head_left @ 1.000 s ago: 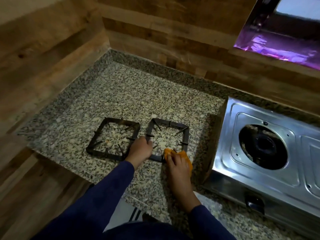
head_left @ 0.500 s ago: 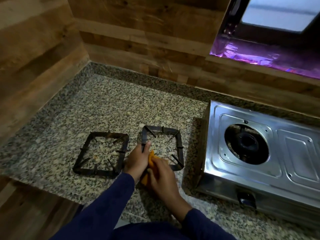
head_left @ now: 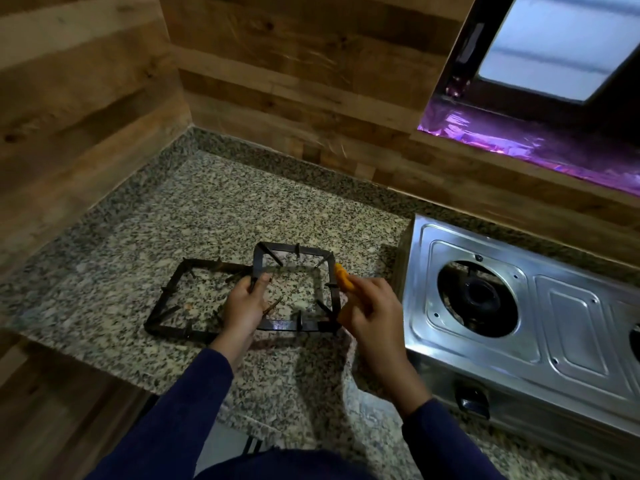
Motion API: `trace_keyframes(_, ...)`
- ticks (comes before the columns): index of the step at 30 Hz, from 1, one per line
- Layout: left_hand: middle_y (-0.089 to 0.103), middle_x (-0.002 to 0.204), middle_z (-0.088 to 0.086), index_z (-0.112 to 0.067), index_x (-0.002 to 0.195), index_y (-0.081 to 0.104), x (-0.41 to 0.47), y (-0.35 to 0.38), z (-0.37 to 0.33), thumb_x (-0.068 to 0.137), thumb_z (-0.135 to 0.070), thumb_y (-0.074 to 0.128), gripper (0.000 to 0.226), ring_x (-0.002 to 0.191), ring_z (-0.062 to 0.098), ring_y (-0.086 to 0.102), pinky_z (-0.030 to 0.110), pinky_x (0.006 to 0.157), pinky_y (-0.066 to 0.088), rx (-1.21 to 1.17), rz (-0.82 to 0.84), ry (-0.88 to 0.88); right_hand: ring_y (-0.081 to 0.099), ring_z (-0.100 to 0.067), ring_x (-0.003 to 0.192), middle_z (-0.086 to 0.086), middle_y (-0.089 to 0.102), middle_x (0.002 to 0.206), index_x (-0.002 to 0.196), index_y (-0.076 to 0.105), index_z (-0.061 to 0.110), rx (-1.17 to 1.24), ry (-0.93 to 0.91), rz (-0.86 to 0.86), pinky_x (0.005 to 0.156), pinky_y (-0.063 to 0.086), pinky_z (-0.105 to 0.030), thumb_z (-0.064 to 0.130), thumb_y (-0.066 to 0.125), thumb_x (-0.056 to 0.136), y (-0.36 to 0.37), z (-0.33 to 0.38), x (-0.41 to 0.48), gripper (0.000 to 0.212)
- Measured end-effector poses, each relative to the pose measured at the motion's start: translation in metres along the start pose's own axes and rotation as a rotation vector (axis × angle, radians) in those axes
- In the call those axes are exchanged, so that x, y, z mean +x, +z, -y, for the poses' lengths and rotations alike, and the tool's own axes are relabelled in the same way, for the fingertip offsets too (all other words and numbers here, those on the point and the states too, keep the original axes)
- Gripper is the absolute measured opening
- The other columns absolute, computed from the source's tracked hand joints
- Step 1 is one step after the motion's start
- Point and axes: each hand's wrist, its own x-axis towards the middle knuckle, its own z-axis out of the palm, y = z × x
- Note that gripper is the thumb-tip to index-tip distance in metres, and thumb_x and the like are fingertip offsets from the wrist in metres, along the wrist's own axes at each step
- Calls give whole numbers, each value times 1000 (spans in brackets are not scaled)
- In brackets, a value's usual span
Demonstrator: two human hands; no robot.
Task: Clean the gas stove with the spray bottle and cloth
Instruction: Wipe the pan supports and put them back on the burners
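Far left, flat on the granite counter (head_left: pixel 194 216): a dark grate (head_left: pixel 166 306), untouched. Next, left hand (head_left: pixel 244 306) clamped around the left bar of a second grate (head_left: pixel 294 289), raised and tilted, its near edge low above the counter and overlapping the first grate's right side. Then right hand (head_left: pixel 370 306) closed on an orange cloth (head_left: pixel 343 282), pressed against that grate's right bar. Far right: steel stove (head_left: pixel 519 306) on the counter, burner (head_left: pixel 479 296) bare, close beside the lifted grate but apart from it.
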Motion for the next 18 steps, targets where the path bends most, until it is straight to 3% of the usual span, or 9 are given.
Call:
trace_keyframes(2,58,68,4,-1,132,53,2,-15,-3,97,-48,49,60,63,18,55,29,60,40,-47,7,58,63,-14,101,1,64,108,115,71,10,-55,-164,176,85,54,-30,-4,62,86,4,-2,16,34)
trace_keyframes(5,49,57,0,-11,102,65,-4,-35,-19,91,-52,51,45,57,17,47,31,59,37,-135,12,134,65,-7,109,0,67,111,104,74,10,-3,-238,296,89,56,-31,-10,58,85,6,2,24,32)
trace_keyframes(7,51,58,1,-14,112,64,-11,-46,-30,86,-57,52,52,57,16,49,30,59,38,-133,-3,175,66,-2,97,6,66,100,93,75,23,55,-65,201,80,58,-27,-10,56,79,-5,14,24,40)
trace_keyframes(9,52,59,0,-9,131,56,-13,-51,-35,90,-55,52,61,55,11,51,26,58,39,-141,-12,189,63,0,91,8,64,94,86,69,29,106,73,-18,76,52,-16,-3,61,84,-20,25,34,33)
trace_keyframes(12,51,55,-2,-8,134,53,-26,-53,-50,84,-59,52,71,48,4,50,25,55,39,-125,25,254,63,-10,96,6,68,100,102,71,23,153,150,-268,80,49,-14,14,69,88,-43,48,59,17)
trace_keyframes(14,48,51,-3,-7,131,53,-36,-43,-60,82,-55,54,69,44,3,48,21,52,41,-155,93,309,61,-5,89,10,67,95,105,71,20,133,137,-291,69,44,-6,20,69,89,-49,61,72,17)
trace_keyframes(16,47,48,-6,-9,136,50,-49,-29,-68,86,-47,56,63,44,3,47,22,56,42,-187,141,330,60,-8,85,8,65,90,102,69,18,46,140,-251,64,44,-15,21,69,88,-48,72,71,14)
trace_keyframes(18,48,52,-5,-15,130,54,-62,-12,-72,93,-38,57,44,47,4,48,23,57,42,-213,139,360,63,-15,86,5,66,89,98,69,16,24,178,-201,70,49,-29,23,70,87,-45,72,62,13)
